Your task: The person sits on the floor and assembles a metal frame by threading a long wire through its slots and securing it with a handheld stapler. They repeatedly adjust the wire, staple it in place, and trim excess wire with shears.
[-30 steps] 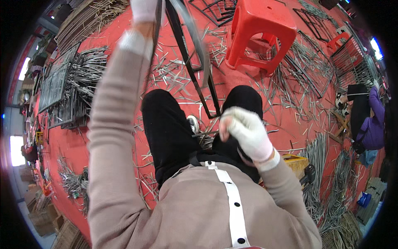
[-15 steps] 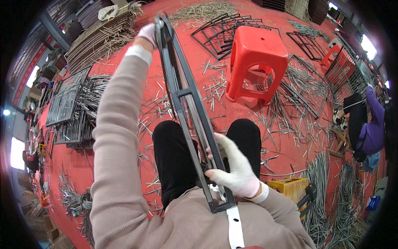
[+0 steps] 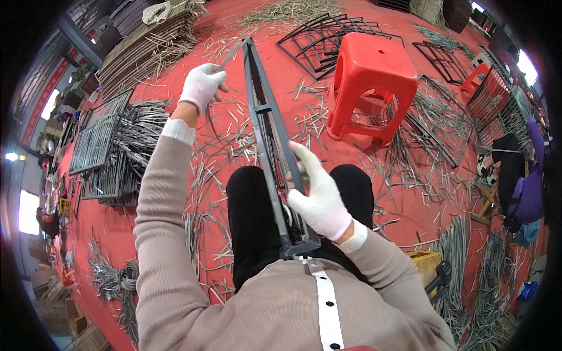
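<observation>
A long, narrow dark grey frame point(image 3: 263, 109) with a crossbar stands tilted between my knees, its near end close to my lap. My right hand point(image 3: 322, 199), in a white glove, grips the frame's right side near the lower end, thumb on one side and fingers on the other. To the left of the frame's far end, my gloved left hand point(image 3: 201, 88) pinches a thin flat grey strip point(image 3: 232, 55). That strip runs from the frame's far tip to my left hand, and its loose tail hangs below the fingers.
Ahead to the right stands a red plastic stool point(image 3: 377, 70), with black frames point(image 3: 328, 44) beyond it. Cut strip scraps litter the red floor point(image 3: 234, 164). Grey slatted panels point(image 3: 102, 143) are stacked at left. A yellow crate point(image 3: 426, 266) and a person in purple point(image 3: 530, 193) are at right.
My left hand has come back from the frame's far end, down and to the left, drawing the strip out. The frame has swung slightly more upright; my right hand still grips it, shifted upward.
</observation>
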